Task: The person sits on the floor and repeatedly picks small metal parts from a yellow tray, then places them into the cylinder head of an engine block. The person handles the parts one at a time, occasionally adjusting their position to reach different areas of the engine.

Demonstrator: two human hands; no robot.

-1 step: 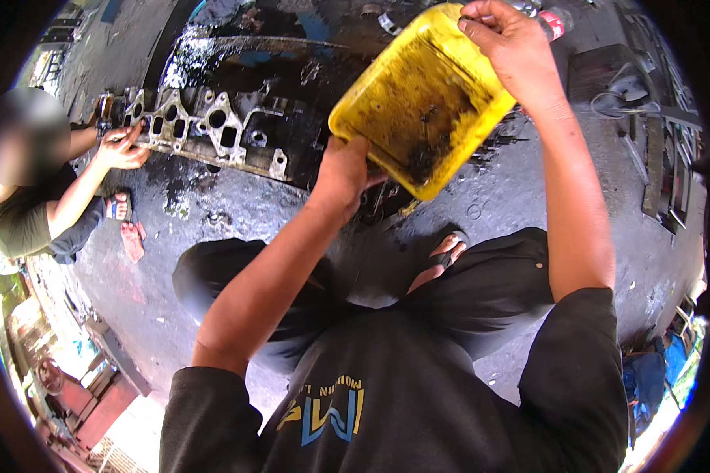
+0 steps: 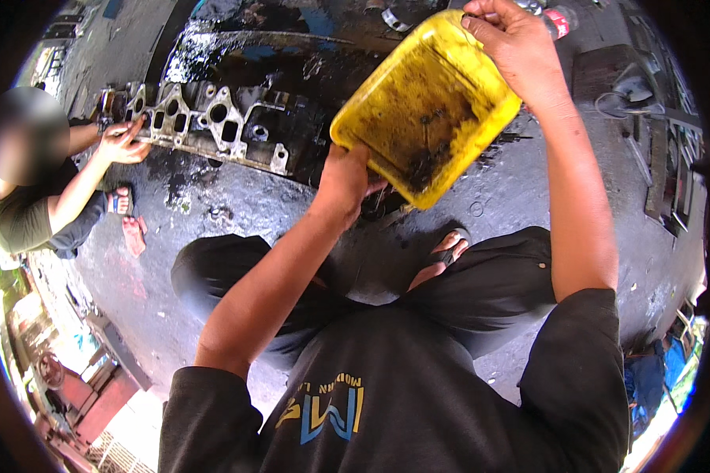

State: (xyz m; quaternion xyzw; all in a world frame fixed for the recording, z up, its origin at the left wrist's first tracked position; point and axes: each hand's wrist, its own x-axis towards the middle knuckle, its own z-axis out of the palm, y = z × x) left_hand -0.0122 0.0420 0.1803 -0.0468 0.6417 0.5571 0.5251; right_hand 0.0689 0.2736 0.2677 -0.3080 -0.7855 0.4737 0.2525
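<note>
A yellow plastic tub (image 2: 497,110), its inside smeared with black sludge, is held up and tilted over the floor. My left hand (image 2: 344,181) is closed on its lower left edge; some of those fingers are hidden beneath it. At the top right corner my right hand (image 2: 521,55) pinches the rim between thumb and fingers. To the left of the tub lies a greasy metal cylinder head (image 2: 237,130) with several port openings. A co-worker's hand (image 2: 122,146) touches its far left end.
Dark oily liquid (image 2: 237,47) wets the area behind the cylinder head. A clear bottle with a red label (image 2: 560,22) lies beyond my right hand. Metal scraps (image 2: 659,158) are along the right side. A co-worker (image 2: 35,197) squats at left, near a pinkish rag (image 2: 134,235).
The tub has shifted slightly downward in view, and both my hands with it. My grip looks the same. The co-worker's hand stays at the cylinder head.
</note>
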